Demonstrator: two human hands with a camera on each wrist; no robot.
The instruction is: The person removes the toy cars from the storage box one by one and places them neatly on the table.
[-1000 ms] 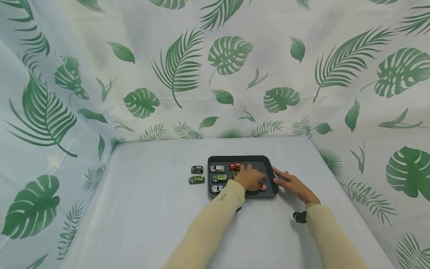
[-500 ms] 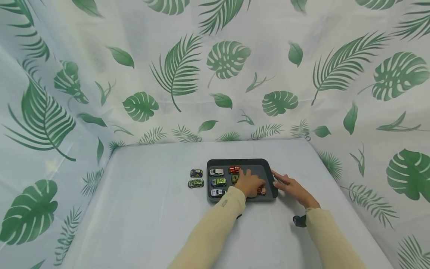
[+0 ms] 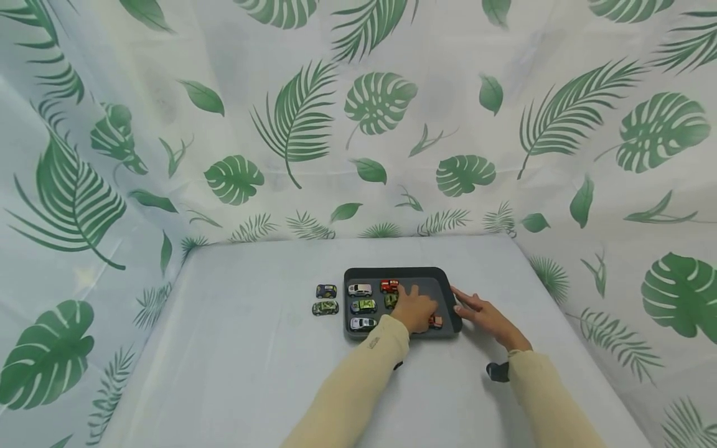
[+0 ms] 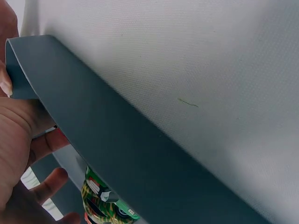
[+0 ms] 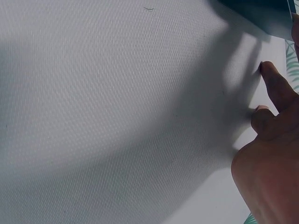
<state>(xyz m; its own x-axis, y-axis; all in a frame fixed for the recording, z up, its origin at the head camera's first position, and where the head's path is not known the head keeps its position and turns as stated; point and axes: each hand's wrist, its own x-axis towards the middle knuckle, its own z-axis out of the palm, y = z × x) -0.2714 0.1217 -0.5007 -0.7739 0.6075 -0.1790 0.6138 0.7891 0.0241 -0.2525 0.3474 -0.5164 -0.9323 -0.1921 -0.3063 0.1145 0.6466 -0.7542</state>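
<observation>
In the head view, a dark grey tray point(image 3: 448, 308) holds several small toy cars, among them a red one point(image 3: 389, 286), a silver one point(image 3: 360, 290) and a green one point(image 3: 363, 306). My left hand point(image 3: 413, 311) is over the tray's right half, fingers spread, close to an orange car point(image 3: 435, 322); its thumb and whatever lies under the palm are hidden. The left wrist view shows a camouflage car point(image 4: 100, 203) beside its fingers, inside the tray wall. My right hand point(image 3: 493, 320) touches the tray's right rim with extended fingers.
Two more toy cars, one dark blue point(image 3: 326, 291) and one camouflage point(image 3: 325, 308), stand outside the tray on its left. White cloth covers the table point(image 3: 235, 348). A leaf-patterned sheet point(image 3: 403, 155) rises behind and at both sides.
The head view has tilted up slightly. My left hand's spread fingers have shifted a little over the tray, showing more of the orange car. The right hand keeps its place by the rim.
</observation>
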